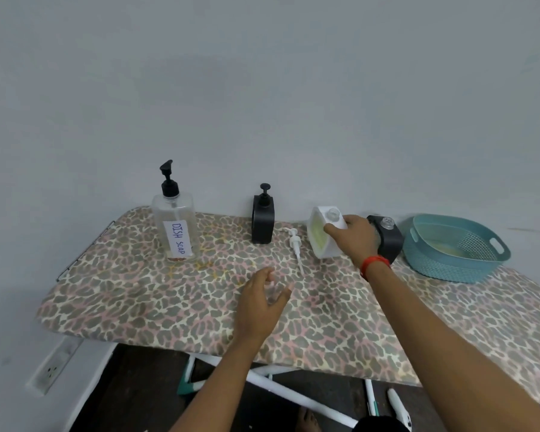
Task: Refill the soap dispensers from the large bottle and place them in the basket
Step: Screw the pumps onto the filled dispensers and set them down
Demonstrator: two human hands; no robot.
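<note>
Table [138,291] holds one bottle [175,226], one basket [449,269], two black dispensers [263,222] [390,241]; right hand [353,238] grips one white dispenser [317,241], left hand [259,304] open

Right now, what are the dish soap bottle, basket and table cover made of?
Dish soap bottle: clear glossy plastic, likely; you see through it. Basket: teal matte plastic, moulded with perforated walls. Table cover: probably printed fabric, matte, softly draped over the edge.

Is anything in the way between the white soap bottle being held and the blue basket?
Yes: a black dispenser stands directly between the white bottle in the right hand and the basket. It would likely need lifting over.
</note>
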